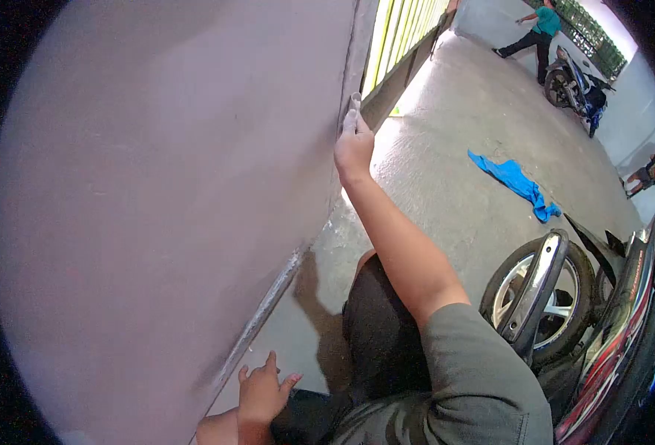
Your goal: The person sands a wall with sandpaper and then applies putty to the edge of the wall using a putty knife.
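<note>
My right hand (pixel 354 154) is stretched out to the upright edge of the pale wall (pixel 171 170), beside a barred opening. Its fingers are closed together at that edge, and a small whitish thing (pixel 355 101) shows at their tips; its kind is too unclear to name. Low in the view, my left hand (pixel 263 389) hangs near the foot of the wall with its fingers spread and nothing in them.
A motorbike (pixel 609 334) with a large wheel stands close on my right. Crumpled blue cloth (pixel 516 180) lies on the concrete floor (pixel 446 193). Farther back are another motorbike (pixel 576 85), a person in a teal shirt (pixel 546 22) and a second person (pixel 647 175).
</note>
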Demonstrator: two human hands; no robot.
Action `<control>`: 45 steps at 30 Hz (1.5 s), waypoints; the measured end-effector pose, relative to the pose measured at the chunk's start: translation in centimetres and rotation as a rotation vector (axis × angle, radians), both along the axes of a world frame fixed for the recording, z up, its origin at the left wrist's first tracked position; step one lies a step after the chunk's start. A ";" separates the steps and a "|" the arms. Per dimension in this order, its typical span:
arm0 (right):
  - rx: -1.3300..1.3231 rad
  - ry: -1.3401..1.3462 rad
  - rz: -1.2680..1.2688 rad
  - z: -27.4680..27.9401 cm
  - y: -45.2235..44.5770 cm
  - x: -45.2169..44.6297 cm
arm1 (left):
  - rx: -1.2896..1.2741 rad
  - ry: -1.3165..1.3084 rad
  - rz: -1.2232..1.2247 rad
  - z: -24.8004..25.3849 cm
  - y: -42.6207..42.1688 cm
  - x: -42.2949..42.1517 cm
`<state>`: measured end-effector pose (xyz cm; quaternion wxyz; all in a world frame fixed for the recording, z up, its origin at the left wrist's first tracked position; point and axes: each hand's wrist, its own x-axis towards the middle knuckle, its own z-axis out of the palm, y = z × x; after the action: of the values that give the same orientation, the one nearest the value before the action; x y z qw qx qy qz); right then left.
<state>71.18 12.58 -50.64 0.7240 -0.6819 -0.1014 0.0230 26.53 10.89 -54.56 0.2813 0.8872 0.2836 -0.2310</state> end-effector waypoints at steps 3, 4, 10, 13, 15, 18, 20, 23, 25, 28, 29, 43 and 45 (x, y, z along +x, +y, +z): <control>0.079 0.102 0.014 -0.9 0.4 0.4 | 0.011 0.007 -0.003 0.1 0.1 -0.2; 0.151 0.204 0.010 -1.7 0.6 0.9 | 0.012 0.024 -0.007 0.2 0.1 -0.2; 0.005 -0.104 -0.029 -0.2 0.7 -0.1 | -0.006 0.030 0.005 0.9 0.2 0.5; 0.060 -0.043 0.006 -0.1 0.1 0.2 | 0.000 0.018 -0.011 0.7 0.2 0.4; 0.087 0.045 0.010 -2.0 0.4 1.5 | 0.004 0.015 -0.007 0.2 0.2 0.0; 0.066 -0.001 -0.005 -2.4 0.9 1.6 | 0.013 0.017 0.007 0.3 0.2 0.0; 0.018 -0.128 -0.027 -2.1 0.9 1.3 | 0.017 0.031 0.015 0.5 0.1 0.1; 0.077 0.032 0.017 -2.2 0.4 1.8 | 0.000 0.012 0.000 0.6 0.1 0.2; 0.156 0.121 0.024 -3.5 0.9 1.8 | -0.002 0.049 -0.001 0.9 0.1 0.4; 0.086 0.024 -0.031 -3.8 1.9 2.1 | 0.005 0.058 0.030 1.2 0.1 0.6; 0.096 0.013 -0.046 -3.6 1.7 2.0 | -0.002 0.064 0.030 1.1 0.0 0.5; 0.097 0.103 -0.003 -2.4 1.2 1.1 | -0.005 0.028 -0.004 0.5 0.3 0.4; 0.060 0.115 0.002 -2.9 0.7 1.6 | 0.004 0.047 -0.006 0.7 0.1 0.5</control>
<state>72.80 13.25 -53.54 0.7489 -0.6572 -0.0609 0.0596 27.03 10.98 -53.90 0.2720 0.8831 0.2878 -0.2519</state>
